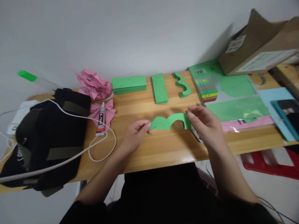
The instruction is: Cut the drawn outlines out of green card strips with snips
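A wavy green paper cut-out (167,121) is held just above the wooden table (151,146). My left hand (135,133) pinches its left end between thumb and fingers. My right hand (205,124) is at its right end, fingers curled, with blue-handled scissors (195,134) showing under the palm and a metal tip near the fingertips. Whether the right hand grips the paper or only the scissors I cannot tell.
Behind lie two stacks of green paper strips (129,84) (159,87), a cut wavy green piece (182,84), pink folded paper (94,84) and a glue tube (101,119). A black bag (46,137) with a white cable (98,146) sits left; coloured paper packs (233,96) and a cardboard box (259,43) right.
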Tool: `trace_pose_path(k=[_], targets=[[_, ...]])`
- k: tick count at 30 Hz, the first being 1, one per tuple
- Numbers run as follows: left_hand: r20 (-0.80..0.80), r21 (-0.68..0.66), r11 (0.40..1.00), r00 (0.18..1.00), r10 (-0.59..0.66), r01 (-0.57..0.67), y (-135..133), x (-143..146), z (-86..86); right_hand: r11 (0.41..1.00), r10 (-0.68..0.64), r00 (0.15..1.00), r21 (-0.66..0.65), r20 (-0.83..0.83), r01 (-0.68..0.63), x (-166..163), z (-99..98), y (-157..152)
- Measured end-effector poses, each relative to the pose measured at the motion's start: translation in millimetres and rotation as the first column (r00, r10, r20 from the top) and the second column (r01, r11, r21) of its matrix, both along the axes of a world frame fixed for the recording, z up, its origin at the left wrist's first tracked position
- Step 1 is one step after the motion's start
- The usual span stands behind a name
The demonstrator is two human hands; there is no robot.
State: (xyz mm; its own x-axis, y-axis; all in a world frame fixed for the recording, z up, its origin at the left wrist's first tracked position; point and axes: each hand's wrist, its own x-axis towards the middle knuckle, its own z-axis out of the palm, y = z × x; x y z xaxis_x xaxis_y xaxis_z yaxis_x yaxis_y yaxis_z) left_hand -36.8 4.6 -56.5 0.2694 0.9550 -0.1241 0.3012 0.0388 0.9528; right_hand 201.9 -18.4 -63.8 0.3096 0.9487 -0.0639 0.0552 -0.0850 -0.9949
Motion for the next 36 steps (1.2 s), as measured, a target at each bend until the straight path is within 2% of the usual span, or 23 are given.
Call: trace_pose_path(k=[2,4,9,11,20,26,29,36], targets=[[0.043,-0.037,0.998,0.998,0.043,-0.042,0,1,-0.1,0.999,-0.049,0.998,0.02,-0.026,0.05,2,-4.6,-3],[0.091,-0.068,0.995,0.992,0.084,-0.078,-1,3,0.1,0.999,-0.03,0.997,0.008,-0.071,0.031,2,-8.3,-7],[0.187,-0.117,0.987,0.973,0.133,-0.113,-7,14,3.5,0.967,0.246,0.948,-0.014,-0.204,-0.254,-13,-3.5,-17],[0.197,-0.112,0.987,0.971,0.134,-0.114,-10,18,6.3,0.951,0.303,0.92,0.019,-0.249,-0.309,-21,1.2,-19],[0.096,0.048,0.986,0.983,0.156,-0.162,-23,18,17.2,0.955,0.296,0.896,0.13,-0.331,-0.267,-39,0.1,-13],[0.171,-0.014,0.998,0.984,0.055,-0.054,-31,16,31.8,0.931,0.366,0.859,0.13,-0.36,-0.342,-35,5.5,-19],[0.201,-0.025,0.999,0.979,0.028,-0.023,-34,15,37.6,0.933,0.361,0.866,0.12,-0.347,-0.34,-34,9.6,-20],[0.174,-0.01,0.998,0.983,0.059,-0.059,-37,13,39.7,0.948,0.318,0.888,0.136,-0.333,-0.288,-33,6.5,-16]])
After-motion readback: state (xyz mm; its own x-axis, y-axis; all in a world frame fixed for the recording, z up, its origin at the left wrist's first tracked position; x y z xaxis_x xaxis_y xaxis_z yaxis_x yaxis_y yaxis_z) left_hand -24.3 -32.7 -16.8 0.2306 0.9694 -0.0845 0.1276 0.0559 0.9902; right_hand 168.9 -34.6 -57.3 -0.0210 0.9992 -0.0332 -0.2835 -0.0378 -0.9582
